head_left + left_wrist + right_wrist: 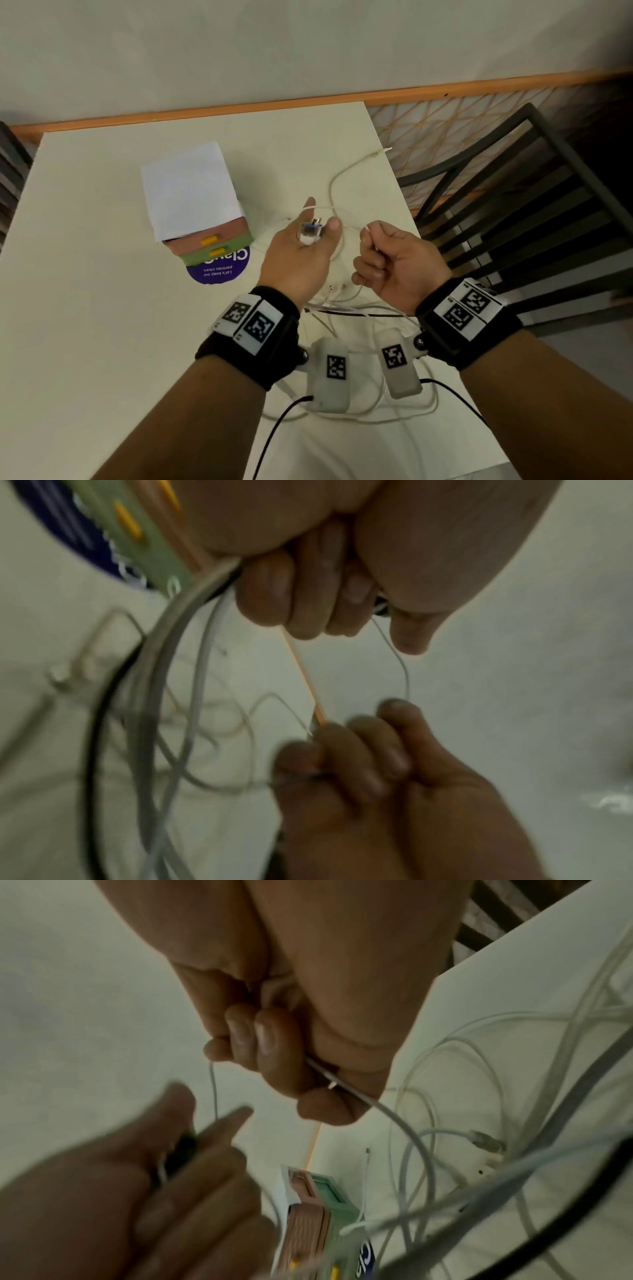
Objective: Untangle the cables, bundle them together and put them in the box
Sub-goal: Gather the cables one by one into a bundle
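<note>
L hand point(301, 253) grip clamped on plug point(310, 233), R hand point(394, 263) pinching thin cable point(371, 236). Tangle point(342, 301) on table point(85, 325) at 6 o'clock; box point(212, 243) at 9. Risk: hard tug tightens knots, drags loops off table edge.

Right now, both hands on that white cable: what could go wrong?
Left hand holds the plug, right hand grips the white cable. Pulling apart could tighten the tangle below. The far cable end lies at the table edge and may slip off.
</note>
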